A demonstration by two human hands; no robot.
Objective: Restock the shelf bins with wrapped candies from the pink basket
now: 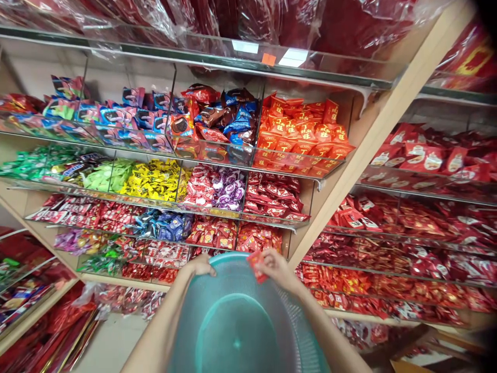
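Observation:
A teal mesh basket [236, 316] is in front of me at the bottom centre, and nothing shows inside it. My left hand [202, 265] grips the basket's far rim on its left side, fingers curled over the edge. At the right part of the rim, my right hand [273, 267] pinches a small red packet [257, 265] between thumb and fingers, just over the basket's edge. Behind both hands, red packets [258, 237] lie in a low shelf compartment.
Tiered shelves with clear dividers hold orange-red packets [303, 134], yellow candies [155, 178] and purple-white candies [229, 189]. A slanted wooden post [334, 191] separates them from more shelves of red packets [423, 155]. A wooden frame [419, 342] stands at the lower right.

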